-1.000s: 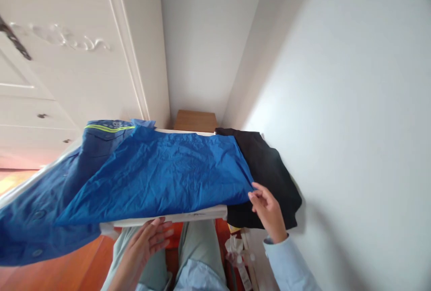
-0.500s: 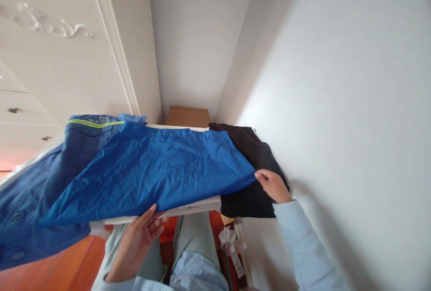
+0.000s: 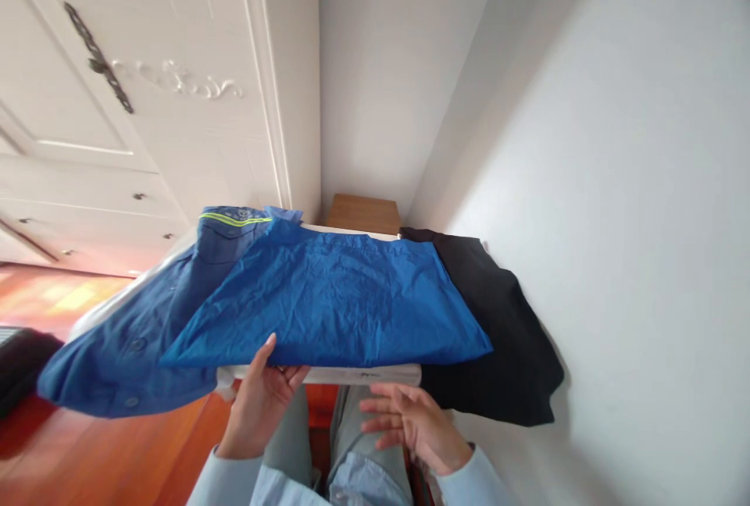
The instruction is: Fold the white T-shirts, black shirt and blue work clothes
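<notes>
A wrinkled bright blue cloth (image 3: 351, 299) lies spread in a flat, four-sided shape over a narrow white board or table (image 3: 387, 375). My left hand (image 3: 265, 397) is at its front edge, thumb resting on the cloth and fingers apart below the edge. Just in front of the board, above my lap, my right hand (image 3: 413, 424) is open with fingers spread, holding nothing. Under the cloth's left end lies a darker blue buttoned garment (image 3: 158, 334) with a yellow-green stripe. A black garment (image 3: 509, 334) lies beneath the right end and hangs over the side.
A white cabinet (image 3: 176, 147) with dark metal handles stands at the left. The pale wall (image 3: 633, 201) runs close along the right. Behind the board is a brown wooden box or stand (image 3: 363, 213). A dark item (image 3: 29, 361) sits on the reddish wooden floor (image 3: 141, 467).
My right hand has let go of the cloth's right corner and moved left and down toward my lap. My left hand stays at the front edge. The view has shifted left.
</notes>
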Demonstrator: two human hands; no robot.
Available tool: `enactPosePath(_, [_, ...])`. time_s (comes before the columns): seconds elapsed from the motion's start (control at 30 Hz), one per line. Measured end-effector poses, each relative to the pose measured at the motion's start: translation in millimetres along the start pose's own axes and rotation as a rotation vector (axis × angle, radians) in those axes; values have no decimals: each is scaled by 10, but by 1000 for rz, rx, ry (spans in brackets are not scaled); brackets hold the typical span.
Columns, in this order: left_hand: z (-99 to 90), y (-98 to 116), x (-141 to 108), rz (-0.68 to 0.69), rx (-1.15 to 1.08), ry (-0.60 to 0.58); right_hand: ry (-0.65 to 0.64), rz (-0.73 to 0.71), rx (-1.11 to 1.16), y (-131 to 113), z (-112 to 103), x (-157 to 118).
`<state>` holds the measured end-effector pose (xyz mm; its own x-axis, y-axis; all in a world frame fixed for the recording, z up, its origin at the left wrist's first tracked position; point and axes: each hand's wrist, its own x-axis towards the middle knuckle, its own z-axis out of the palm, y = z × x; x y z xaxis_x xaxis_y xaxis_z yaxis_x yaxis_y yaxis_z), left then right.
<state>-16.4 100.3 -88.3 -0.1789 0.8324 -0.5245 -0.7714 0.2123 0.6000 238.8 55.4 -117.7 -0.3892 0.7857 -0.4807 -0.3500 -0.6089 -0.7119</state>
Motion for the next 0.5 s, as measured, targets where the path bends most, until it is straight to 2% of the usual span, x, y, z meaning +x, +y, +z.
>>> enactPosePath(0.07, [68,25,27,0,-19,31,-55,-28,195,47,216,290])
enactPosePath(0.13, [101,59,39,-12,-41,29,-42,-93,381,-8,345,487])
enactPosePath(0.23, [88,113,19,-43,-48,9,81,-231,540,-216,316,526])
enactPosePath(0.3, [40,138,-1,-78,-40,10,212,-344,538,-399,145,403])
enactPosePath(0.4, [-81,169,-3,-98,-44,44,394,-476,422,-687,-269,122])
enactPosePath(0.5, [-235,219,28,29,-97,124,450,-470,271,-934,-729,-114])
